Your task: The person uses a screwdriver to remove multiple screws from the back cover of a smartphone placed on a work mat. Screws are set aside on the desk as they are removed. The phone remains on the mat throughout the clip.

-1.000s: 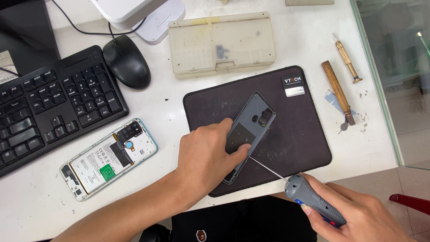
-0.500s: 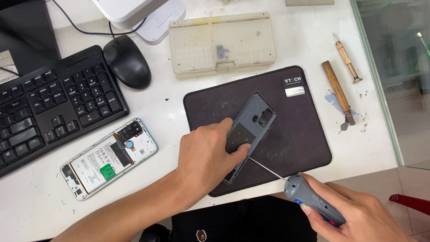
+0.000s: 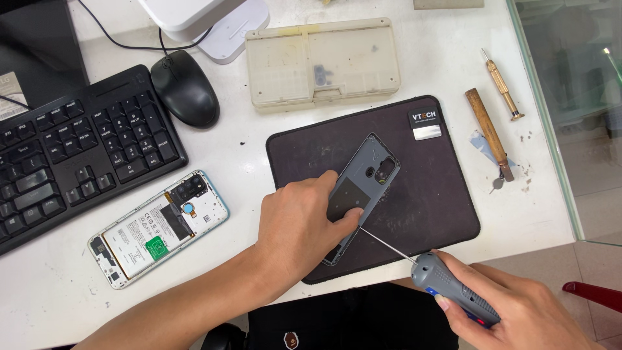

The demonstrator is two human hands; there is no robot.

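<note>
Half of the grey phone back cover is hidden under my left hand, so I cannot make out its lower end, only the corner that peeps out below my palm. My fingers lie pressed together and flat on the cover, pinning it to the dark work mat. My right hand is cut off by the bottom edge; its fingers are wrapped tight around the grey electric screwdriver, and its thin bit meets the cover's right edge just beside my left fingertips. What the tip touches there is too small to tell.

The mat lies on a white table, whose right edge runs along a glass panel. A second phone, opened up with its battery showing, lies left of the mat, well apart from the cover. Beyond it sit a black keyboard and a black mouse. A beige plastic parts box lies just behind the mat, and a wooden-handled tool and a small brass screwdriver lie to the right.

The cover's long axis runs diagonally, its camera-hole end pointing up and to the right, away from me, its hidden end toward my body.
</note>
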